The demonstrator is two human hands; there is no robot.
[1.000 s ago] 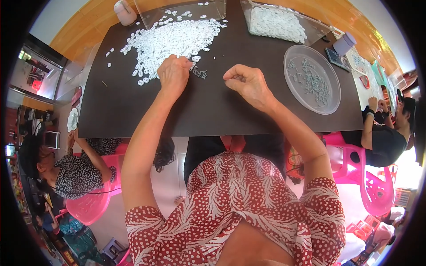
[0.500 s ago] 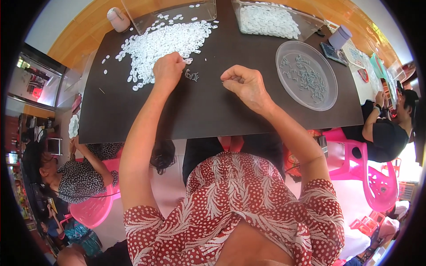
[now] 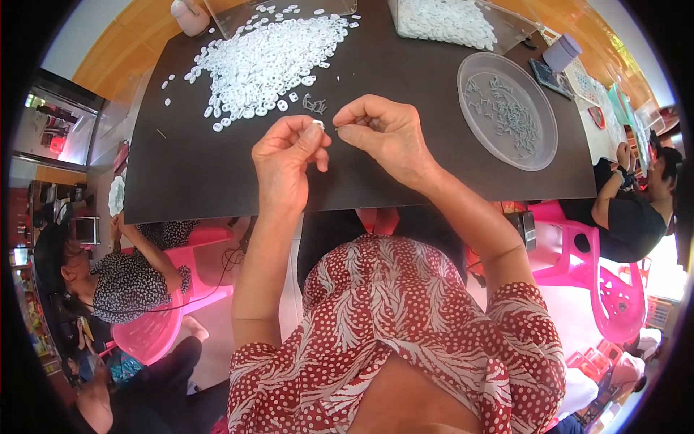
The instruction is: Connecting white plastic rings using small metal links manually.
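My left hand [image 3: 289, 155] pinches a small white oval plastic piece [image 3: 318, 125] between thumb and fingers, above the dark table. Close beside it, my right hand [image 3: 387, 137] is closed in a pinch, its fingertips almost meeting the white piece. What the right fingers hold is too small to make out. Just beyond both hands lies a little cluster of thin grey parts [image 3: 314, 104]. A wide heap of white oval pieces [image 3: 267, 65] spreads over the far left of the table. To the right sits a round clear tray [image 3: 486, 137] with many grey parts in it.
A clear bin of white pieces [image 3: 444, 25] stands at the far right. Near it are a purple-lidded cup [image 3: 562, 53] and a phone [image 3: 551, 78]. A pink bottle [image 3: 189, 17] is at the far left. People sit at left [image 3: 137, 282] and right [image 3: 636, 224].
My left hand has come back from the heap's edge toward me, now showing a white piece. My right hand has moved left to meet it. The view has shifted slightly.
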